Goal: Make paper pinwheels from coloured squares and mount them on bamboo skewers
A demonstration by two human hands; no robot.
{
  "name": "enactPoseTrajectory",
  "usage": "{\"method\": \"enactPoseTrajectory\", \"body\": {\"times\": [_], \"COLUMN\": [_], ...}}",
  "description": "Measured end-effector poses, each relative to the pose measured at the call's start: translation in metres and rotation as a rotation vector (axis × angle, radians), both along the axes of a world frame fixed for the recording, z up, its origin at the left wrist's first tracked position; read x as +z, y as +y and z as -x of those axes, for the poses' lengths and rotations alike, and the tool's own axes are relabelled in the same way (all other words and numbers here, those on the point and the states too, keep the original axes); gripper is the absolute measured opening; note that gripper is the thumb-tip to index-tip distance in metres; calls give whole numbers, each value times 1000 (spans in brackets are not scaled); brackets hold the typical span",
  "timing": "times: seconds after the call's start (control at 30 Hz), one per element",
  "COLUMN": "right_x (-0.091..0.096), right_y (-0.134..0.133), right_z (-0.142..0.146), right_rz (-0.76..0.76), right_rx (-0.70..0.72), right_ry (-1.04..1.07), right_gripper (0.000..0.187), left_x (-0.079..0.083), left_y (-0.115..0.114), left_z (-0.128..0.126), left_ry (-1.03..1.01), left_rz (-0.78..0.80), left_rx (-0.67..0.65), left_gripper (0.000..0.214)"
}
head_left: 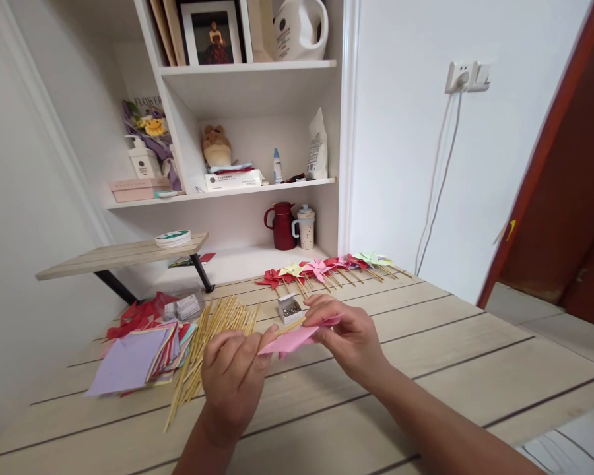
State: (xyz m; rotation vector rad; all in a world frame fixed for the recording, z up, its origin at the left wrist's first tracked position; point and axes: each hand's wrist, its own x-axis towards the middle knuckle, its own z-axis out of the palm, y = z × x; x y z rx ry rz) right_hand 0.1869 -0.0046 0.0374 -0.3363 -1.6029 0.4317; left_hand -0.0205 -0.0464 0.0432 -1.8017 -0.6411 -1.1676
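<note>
The fingers of the left hand (235, 376) are curled closed on the left corner of a pink paper (290, 340), and those of the right hand (349, 336) are pinched closed on its right end, so the sheet spans the gap between both sets of fingertips, held just above the wooden table (426, 369). A bamboo stick (291, 325) lies along the paper's upper edge, running between the two hands. Just beyond the fingers stands an open box of pins (290, 308); to the left lie loose bamboo sticks (212, 333) and a stack of coloured paper squares (138, 359), and at the far edge a row of finished pinwheels (327, 267).
</note>
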Motion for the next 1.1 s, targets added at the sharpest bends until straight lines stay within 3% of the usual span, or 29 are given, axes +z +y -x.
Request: {"method": "enactPoseTrajectory", "body": {"times": [0.17, 0.33, 0.47, 0.6, 0.7, 0.93, 1.1], "right_x": [-1, -4, -3, 2, 4, 5, 10], "right_y": [-1, -4, -7, -7, -7, -8, -11], "right_z": [2, 5, 5, 3, 4, 4, 3], "right_rz": [-2, 97, 73, -83, -152, -182, -198], "right_rx": [-17, 29, 5, -107, -103, -68, -66], "right_ry": [34, 120, 44, -16, -20, -26, -24], "right_gripper": [7, 23, 44, 23, 12, 22, 26], "left_x": [-1, 1, 2, 4, 5, 5, 5], "left_y": [0, -1, -2, -3, -4, -5, -6], "left_z": [1, -2, -3, -4, -4, -2, -2], "left_ry": [19, 7, 32, 33, 23, 28, 15], "left_rz": [9, -23, -22, -31, -29, -41, -31], "left_rx": [5, -1, 9, 6, -17, -6, 20], "left_gripper": [19, 19, 18, 17, 19, 18, 29]}}
